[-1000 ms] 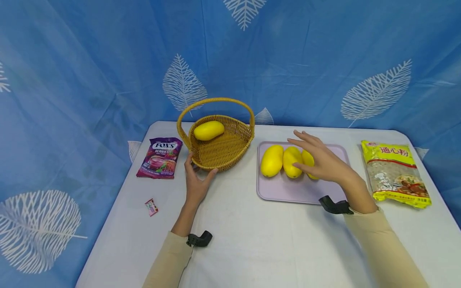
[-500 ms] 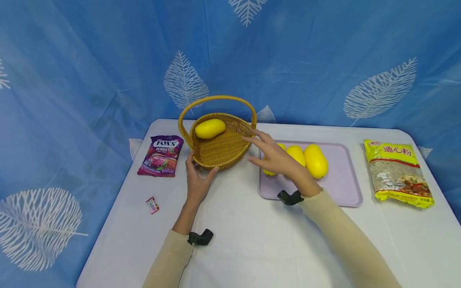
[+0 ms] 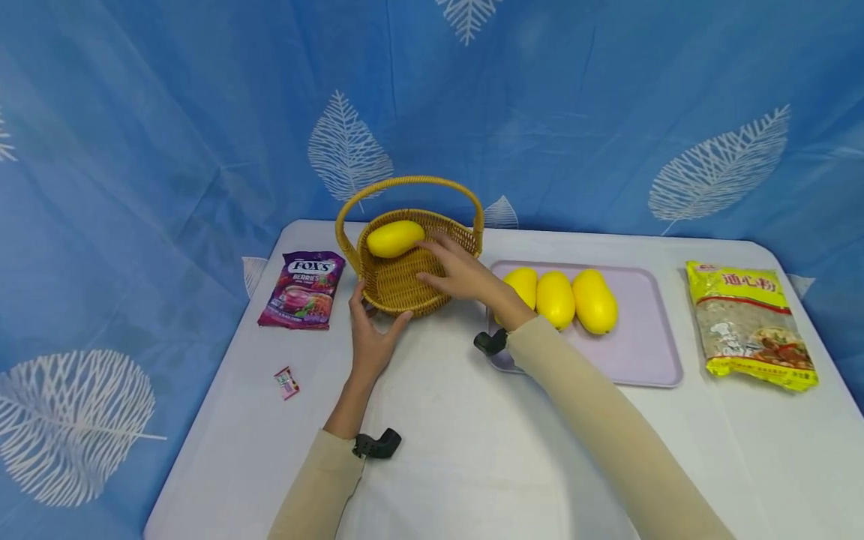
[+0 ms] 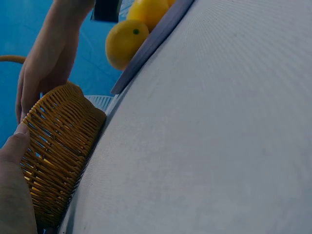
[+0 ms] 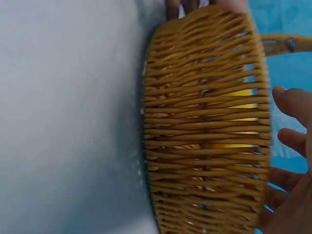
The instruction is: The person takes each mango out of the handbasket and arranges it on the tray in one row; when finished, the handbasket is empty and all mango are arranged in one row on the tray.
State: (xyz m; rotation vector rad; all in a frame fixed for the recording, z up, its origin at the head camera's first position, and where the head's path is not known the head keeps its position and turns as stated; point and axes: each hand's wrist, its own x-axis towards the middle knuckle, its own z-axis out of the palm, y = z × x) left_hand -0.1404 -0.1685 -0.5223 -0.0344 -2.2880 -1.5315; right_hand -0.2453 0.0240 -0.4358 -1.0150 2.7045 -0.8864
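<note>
A wicker basket (image 3: 401,289) with an arched handle stands at the back of the table. One yellow mango (image 3: 395,239) lies inside it, toward the back left. My left hand (image 3: 371,349) grips the basket's front left side, its thumb against the rim in the left wrist view. Over the basket's right side reaches my right hand (image 3: 462,274), fingers spread and holding nothing, fingertips close to the mango. Whether they touch it I cannot tell. In the right wrist view, the fingers (image 5: 295,105) show just beyond the woven wall (image 5: 204,131).
Right of the basket, a pale purple tray (image 3: 637,337) holds three mangoes (image 3: 556,300), partly behind my right forearm. A purple candy bag (image 3: 304,291) and a small wrapped candy (image 3: 286,382) lie to the left. A yellow pasta bag (image 3: 752,326) lies far right.
My right hand has moved left from above the tray to over the basket, holding nothing. My left hand stays at the basket, and the mangoes have not moved.
</note>
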